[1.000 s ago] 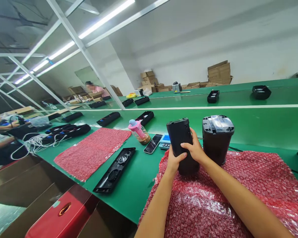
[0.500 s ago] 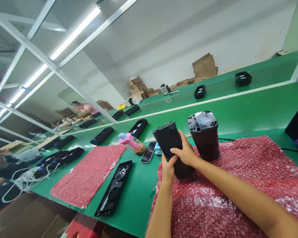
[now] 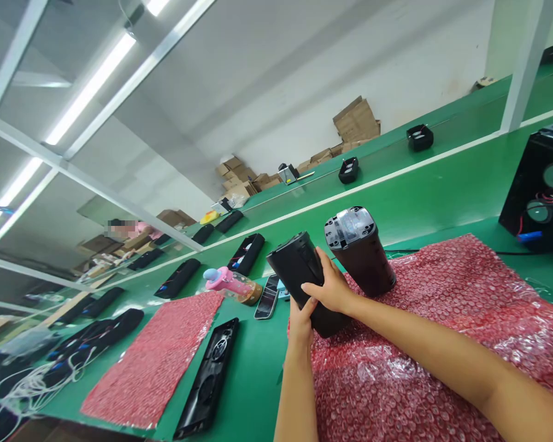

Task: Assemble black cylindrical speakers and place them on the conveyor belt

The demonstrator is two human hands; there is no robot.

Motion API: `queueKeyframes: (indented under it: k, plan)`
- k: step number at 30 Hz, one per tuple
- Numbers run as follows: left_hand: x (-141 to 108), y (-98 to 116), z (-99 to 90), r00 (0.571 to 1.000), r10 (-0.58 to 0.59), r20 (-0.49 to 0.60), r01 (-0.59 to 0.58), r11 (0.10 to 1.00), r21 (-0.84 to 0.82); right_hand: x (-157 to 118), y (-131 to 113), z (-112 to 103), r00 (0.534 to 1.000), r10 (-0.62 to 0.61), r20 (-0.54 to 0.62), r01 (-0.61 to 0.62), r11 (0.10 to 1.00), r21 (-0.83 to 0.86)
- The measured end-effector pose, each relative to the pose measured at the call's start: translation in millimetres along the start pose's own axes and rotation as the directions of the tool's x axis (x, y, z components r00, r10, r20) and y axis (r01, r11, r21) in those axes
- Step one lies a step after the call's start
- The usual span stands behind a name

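Both hands are closed around a black speaker case (image 3: 291, 265), which leans tilted over the pink bubble wrap (image 3: 424, 319). My left hand (image 3: 300, 318) grips it low on the near side. Higher up, my right hand (image 3: 330, 286) presses against its right side, thumb across the face. The case's lower end is at the bubble wrap; whether it rests there I cannot tell. Just right of my hands stands a second, dark speaker case (image 3: 366, 261), upright, with clear film on its top. A long black panel with round openings (image 3: 207, 380) lies to the left.
Beside the left bubble wrap sheet (image 3: 156, 362) are a pink-lidded bottle (image 3: 233, 285) and a phone (image 3: 267, 298). An opened speaker with wires (image 3: 541, 190) stands far right. White cables (image 3: 27, 387) lie far left. A raised green ledge (image 3: 442, 178) runs behind.
My view has turned to the right and tilted, so the scene sits further left and more of the opened speaker shows. Both hands keep hold of the case in much the same pose.
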State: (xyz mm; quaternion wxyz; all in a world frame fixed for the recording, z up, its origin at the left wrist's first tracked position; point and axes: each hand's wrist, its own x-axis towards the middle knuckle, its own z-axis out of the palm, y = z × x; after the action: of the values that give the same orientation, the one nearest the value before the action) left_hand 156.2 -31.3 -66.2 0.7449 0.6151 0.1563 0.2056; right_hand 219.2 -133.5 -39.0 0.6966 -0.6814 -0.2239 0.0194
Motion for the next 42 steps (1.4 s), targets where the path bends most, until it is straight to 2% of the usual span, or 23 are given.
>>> queueKeyframes:
  k: [3,7,13,17,22,26,31,42]
  plan:
    - [-2.0,1.1,1.4,0.999,0.024,0.031,-0.024,1.000,0.009,1.6,2.5,-0.8,1.000,-0.009,-0.014,0.010,1.000,0.025]
    - [-2.2,-0.4,1.8,0.999,0.047,0.012,-0.047,0.999,0.013,2.7,4.8,-0.6,1.000,-0.011,-0.016,0.011,0.999,0.045]
    - [0.5,-1.5,-1.7,0.998,0.034,0.051,-0.034,0.999,0.013,1.3,5.1,1.0,0.999,-0.022,-0.028,0.022,0.999,0.029]
    - [1.1,-3.3,-0.4,0.998,0.059,0.023,-0.060,0.997,0.049,1.2,5.0,0.4,0.999,-0.017,-0.029,0.018,1.000,0.022]
    - [1.2,-4.5,2.4,0.999,0.053,-0.012,-0.053,0.999,-0.008,1.2,2.5,-0.2,1.000,-0.001,-0.018,0.001,1.000,0.026]
    - [2.0,-2.5,4.2,0.999,0.040,-0.026,-0.040,0.999,-0.004,2.6,1.4,-2.3,0.998,0.034,0.046,-0.033,0.999,-0.021]
    - [1.5,-0.7,6.4,0.997,0.059,-0.051,-0.059,0.998,-0.001,5.7,4.7,-7.3,0.986,0.004,0.167,-0.003,1.000,-0.010]
    - [1.4,-6.5,8.2,0.987,0.117,-0.112,-0.117,0.993,0.008,-4.7,8.9,-1.5,0.998,0.028,0.051,-0.027,0.999,-0.031]
